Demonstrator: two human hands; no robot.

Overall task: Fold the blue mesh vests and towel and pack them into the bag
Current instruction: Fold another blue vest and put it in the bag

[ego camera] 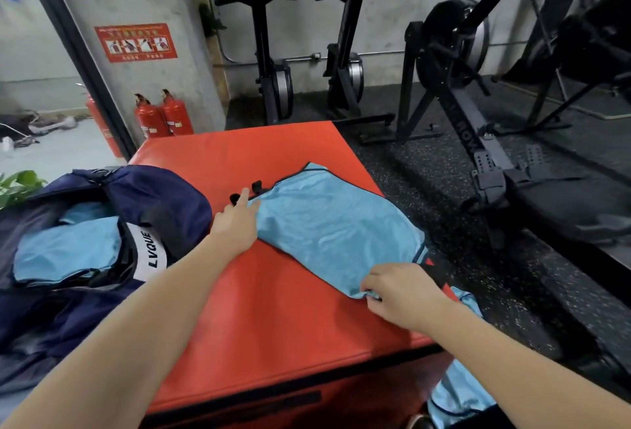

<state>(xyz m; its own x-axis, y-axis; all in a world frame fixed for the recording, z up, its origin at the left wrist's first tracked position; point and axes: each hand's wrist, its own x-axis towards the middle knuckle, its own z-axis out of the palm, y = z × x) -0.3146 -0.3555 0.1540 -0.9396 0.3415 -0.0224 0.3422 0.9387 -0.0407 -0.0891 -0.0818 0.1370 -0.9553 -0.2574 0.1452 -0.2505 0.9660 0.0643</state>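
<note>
A light blue mesh vest (336, 224) with dark trim lies spread on the red padded box (273, 309). My left hand (237, 224) rests flat on the vest's left edge, fingers straight. At the vest's near corner my right hand (399, 292) pinches the fabric. The navy bag (160, 196) lies open at the left, with folded light blue cloth (68, 247) inside it. Another light blue vest (457, 391) hangs off the box's right front corner toward the floor.
Black rowing machines (478, 142) stand on the dark rubber floor to the right and behind. Two red fire extinguishers (164, 116) stand against the concrete pillar at the back left. A green plant (18, 186) shows at the far left.
</note>
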